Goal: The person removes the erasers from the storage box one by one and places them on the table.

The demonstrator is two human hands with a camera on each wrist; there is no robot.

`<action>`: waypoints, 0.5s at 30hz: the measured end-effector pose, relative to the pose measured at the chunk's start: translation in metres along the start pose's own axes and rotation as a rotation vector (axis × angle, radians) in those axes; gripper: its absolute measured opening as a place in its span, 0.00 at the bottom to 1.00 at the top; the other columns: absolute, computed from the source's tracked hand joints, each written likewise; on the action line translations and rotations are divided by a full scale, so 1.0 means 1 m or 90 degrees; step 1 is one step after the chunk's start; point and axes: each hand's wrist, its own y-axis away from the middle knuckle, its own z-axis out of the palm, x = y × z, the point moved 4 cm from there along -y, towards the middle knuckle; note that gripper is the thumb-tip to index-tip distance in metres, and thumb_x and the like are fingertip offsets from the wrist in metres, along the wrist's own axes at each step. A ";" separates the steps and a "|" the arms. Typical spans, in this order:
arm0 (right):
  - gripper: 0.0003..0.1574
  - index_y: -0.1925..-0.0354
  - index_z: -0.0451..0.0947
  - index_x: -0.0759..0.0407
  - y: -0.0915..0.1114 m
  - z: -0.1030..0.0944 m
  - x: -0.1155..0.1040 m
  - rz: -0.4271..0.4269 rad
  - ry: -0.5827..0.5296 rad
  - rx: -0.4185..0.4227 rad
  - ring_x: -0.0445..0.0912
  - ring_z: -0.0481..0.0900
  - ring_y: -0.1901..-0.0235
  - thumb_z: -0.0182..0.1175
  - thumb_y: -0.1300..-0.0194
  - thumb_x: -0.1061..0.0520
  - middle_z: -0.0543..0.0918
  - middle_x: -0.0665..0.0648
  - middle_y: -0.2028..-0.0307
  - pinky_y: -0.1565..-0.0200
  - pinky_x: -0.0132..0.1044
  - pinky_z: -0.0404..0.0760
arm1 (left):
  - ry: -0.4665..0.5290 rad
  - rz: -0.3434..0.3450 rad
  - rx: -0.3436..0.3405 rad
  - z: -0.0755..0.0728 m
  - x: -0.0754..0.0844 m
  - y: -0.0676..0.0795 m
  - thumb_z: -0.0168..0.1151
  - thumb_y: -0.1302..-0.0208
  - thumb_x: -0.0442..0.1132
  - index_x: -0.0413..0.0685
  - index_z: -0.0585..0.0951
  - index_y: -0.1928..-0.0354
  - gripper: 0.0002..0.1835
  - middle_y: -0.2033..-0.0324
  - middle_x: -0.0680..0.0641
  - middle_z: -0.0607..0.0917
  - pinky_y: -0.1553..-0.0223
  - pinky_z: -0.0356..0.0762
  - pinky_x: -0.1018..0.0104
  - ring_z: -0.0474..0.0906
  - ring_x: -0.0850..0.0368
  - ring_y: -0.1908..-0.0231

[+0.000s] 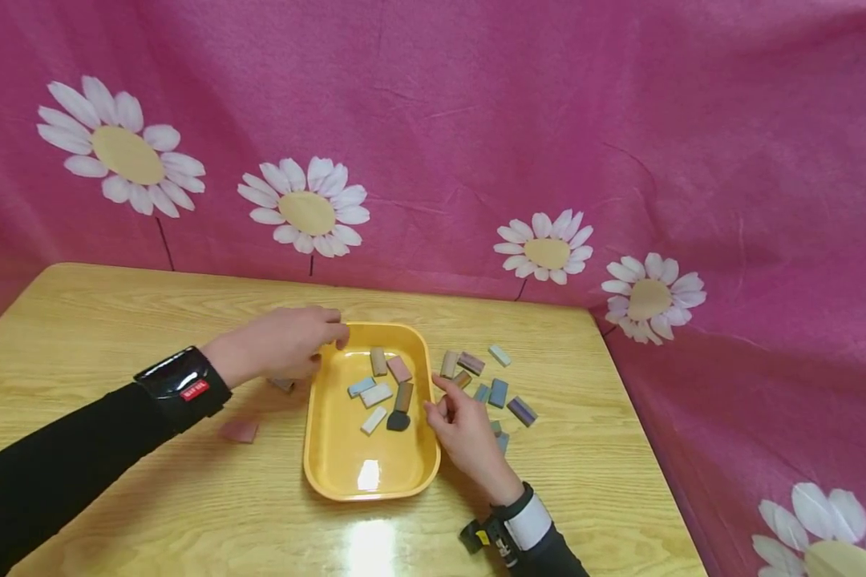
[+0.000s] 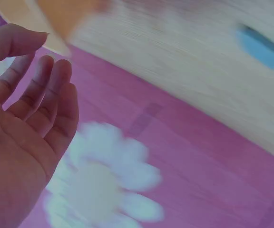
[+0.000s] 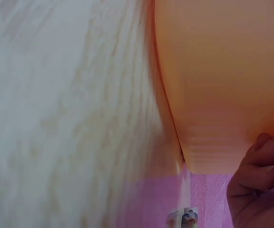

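A yellow tray (image 1: 332,473) stands on the table with several small rectangular blocks in it, among them a pink block (image 1: 399,369), a brown block (image 1: 404,397) and a white block (image 1: 374,420). A dark grey piece (image 1: 398,421) lies beside them. My left hand (image 1: 292,340) hovers at the tray's far left rim, its fingers loosely bent and nothing between them in the left wrist view. My right hand (image 1: 469,433) is at the right rim, thumb and forefinger pinching the tray's edge. In the right wrist view, the curled fingers (image 3: 260,164) overlap the tray's wall.
Right of the tray lie several more blocks, including a blue block (image 1: 498,393), a purple block (image 1: 523,411) and a pale green block (image 1: 500,355). On the left are a pink piece (image 1: 240,430) and a brownish block (image 1: 283,385). A pink flowered cloth (image 1: 433,144) hangs behind the table.
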 end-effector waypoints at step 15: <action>0.28 0.40 0.69 0.59 0.001 -0.003 0.001 0.001 0.010 -0.007 0.39 0.66 0.82 0.55 0.38 0.52 0.70 0.47 0.80 0.79 0.30 0.64 | -0.034 0.097 -0.120 0.046 0.075 -0.065 0.67 0.57 0.38 0.58 0.78 0.66 0.13 0.73 0.59 0.71 0.69 0.70 0.66 0.69 0.61 0.71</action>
